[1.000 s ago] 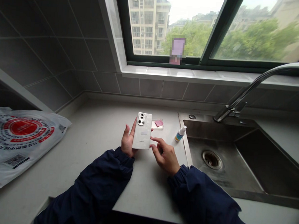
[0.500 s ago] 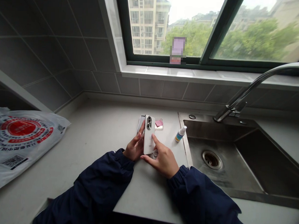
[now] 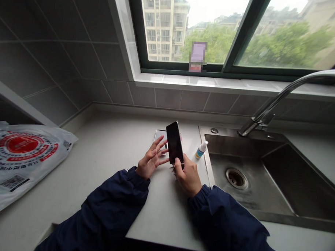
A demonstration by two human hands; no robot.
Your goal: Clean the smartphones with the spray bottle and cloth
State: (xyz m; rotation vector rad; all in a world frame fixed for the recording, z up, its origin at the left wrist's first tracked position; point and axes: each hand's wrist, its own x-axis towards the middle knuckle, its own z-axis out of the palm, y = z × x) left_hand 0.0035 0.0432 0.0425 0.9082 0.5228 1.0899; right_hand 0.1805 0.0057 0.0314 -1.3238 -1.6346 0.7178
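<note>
A smartphone [image 3: 174, 143] with a black, unlit screen facing up is tilted in my right hand [image 3: 187, 174], whose fingers and thumb grip its lower end. My left hand [image 3: 152, 158] hovers beside the phone with its fingers spread, holding nothing. Its fingertips are over a flat, silver-edged glass-like panel [image 3: 159, 137] lying on the counter. The phone hides most of the panel and the small clear tray with the pink cloth behind it. A small spray bottle with a white cap [image 3: 201, 150] stands to the right of my right hand.
A white printed plastic bag [image 3: 23, 153] lies on the counter to the left. A stainless steel sink [image 3: 237, 179] with a drain and an arched faucet [image 3: 269, 109] is on the right. Tiled wall and a window sill run behind the counter.
The phone has turned from showing its white camera back to showing its black screen. It has left my left hand and is now held in my right. My left fingers have spread.
</note>
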